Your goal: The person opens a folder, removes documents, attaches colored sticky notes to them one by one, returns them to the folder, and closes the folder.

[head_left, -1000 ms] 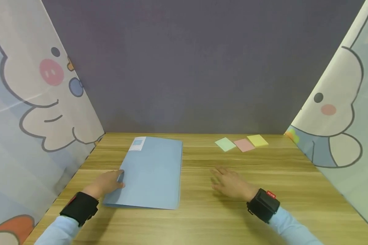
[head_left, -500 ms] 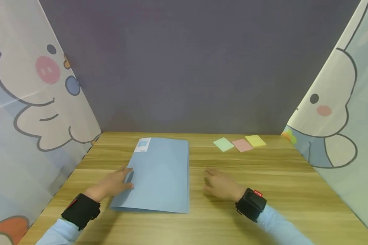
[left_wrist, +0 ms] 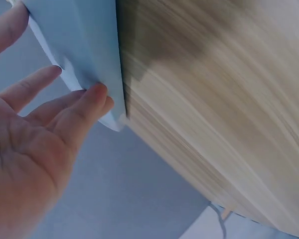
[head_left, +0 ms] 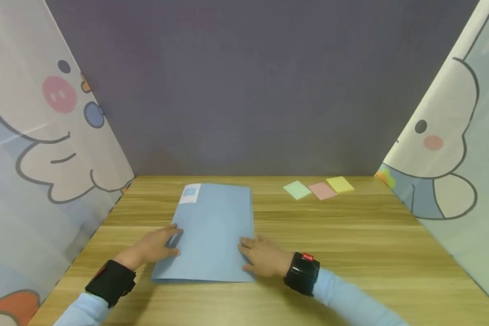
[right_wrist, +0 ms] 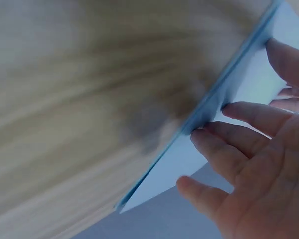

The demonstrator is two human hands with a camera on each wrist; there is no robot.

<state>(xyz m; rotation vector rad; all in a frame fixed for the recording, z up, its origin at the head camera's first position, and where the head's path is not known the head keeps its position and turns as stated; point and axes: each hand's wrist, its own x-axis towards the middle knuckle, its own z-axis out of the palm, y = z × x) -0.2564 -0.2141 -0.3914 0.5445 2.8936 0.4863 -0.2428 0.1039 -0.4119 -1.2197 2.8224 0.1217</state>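
Observation:
A light blue folder (head_left: pixel 213 231) lies on the wooden table, with a white label (head_left: pixel 189 193) at its upper left corner. My left hand (head_left: pixel 152 246) rests on the folder's left edge, thumb and index finger over the top face. In the left wrist view, its fingertips (left_wrist: pixel 97 92) touch the folder's spine. My right hand (head_left: pixel 266 258) touches the opposite edge with spread, slightly bent fingers. The right wrist view has those fingertips (right_wrist: pixel 202 137) against the thin edge of the folder (right_wrist: pixel 159 172). Part of each long edge is hidden by a hand.
Toward the back right lie three sticky note pads: green (head_left: pixel 297 190), pink (head_left: pixel 322 191) and yellow (head_left: pixel 340 184). A dark grey panel (head_left: pixel 244 90) stands behind the table (head_left: pixel 371 235). Cartoon-printed cloths (head_left: pixel 436 181) border both sides.
The folder has shifted right along with my left hand. From the bare table, my right hand has come left and toward me onto the folder's right edge.

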